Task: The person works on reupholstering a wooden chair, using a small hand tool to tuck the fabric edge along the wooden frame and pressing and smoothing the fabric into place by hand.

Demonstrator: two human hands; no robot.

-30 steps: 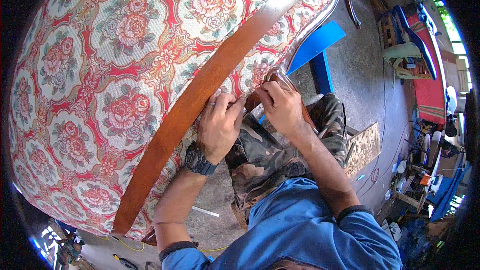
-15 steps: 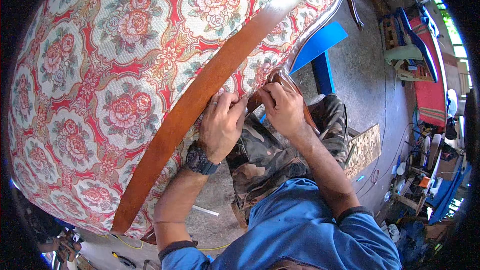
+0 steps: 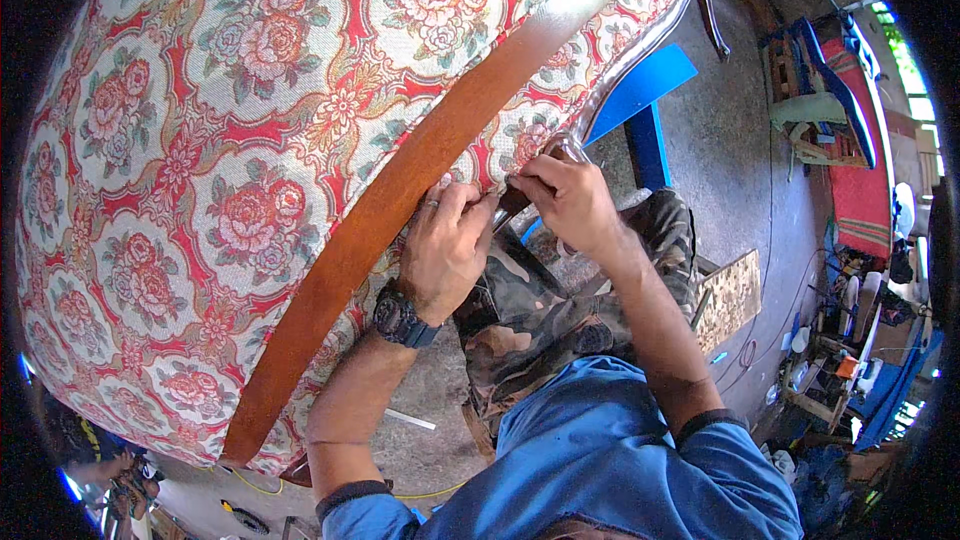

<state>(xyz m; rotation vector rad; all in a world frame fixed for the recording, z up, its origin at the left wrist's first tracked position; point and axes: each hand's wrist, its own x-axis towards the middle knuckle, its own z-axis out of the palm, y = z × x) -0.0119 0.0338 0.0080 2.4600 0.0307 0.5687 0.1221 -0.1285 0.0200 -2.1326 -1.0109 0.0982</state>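
Observation:
A large piece of upholstered furniture fills the left, covered in floral upholstery fabric in red, cream and green. A brown wooden rail curves across it. Just below the rail, my left hand, with a watch at the wrist, has its fingers bent and pinched together at the fabric's lower edge. Close to its right, the thumb and fingers of my right hand are also pinched, next to the dark carved wooden frame. Whatever lies between the right fingertips is too small or hidden to make out.
Behind the frame stands a blue support. A speckled wooden board is on the floor right of my camouflage trousers. A red-topped bench and cluttered tools line the right side. A pale strip lies on the floor.
My right hand has shifted slightly left, its fingertips coming off the carved frame toward the fabric edge. The left hand stays almost in place.

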